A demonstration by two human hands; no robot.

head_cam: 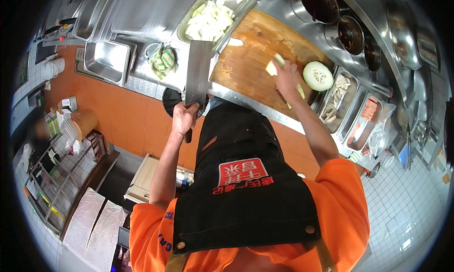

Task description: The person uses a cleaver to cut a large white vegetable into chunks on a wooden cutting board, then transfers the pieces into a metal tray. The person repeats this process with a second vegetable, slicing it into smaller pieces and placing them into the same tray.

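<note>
My left hand (185,118) grips the handle of a cleaver (197,70), its broad blade raised in front of the counter's edge. Over the wooden cutting board (248,59), my right hand (288,77) holds pale green-white pieces of what looks like winter melon (272,68). More cut strips lie partly hidden under that wrist. To the right of the hand, a large cut round of winter melon (318,76) rests with its seeded face up. One loose slice (235,42) lies at the board's far left edge. Beyond the blade, a metal pan (181,25) holds a heap of sliced melon (210,20).
Metal trays of pale food pieces (339,91) and pink sliced food (369,109) stand right of the board. Dark pots (350,34) line the back. A striped cloth (164,63) and metal pan (106,61) are at left. A person (39,144) is at far left.
</note>
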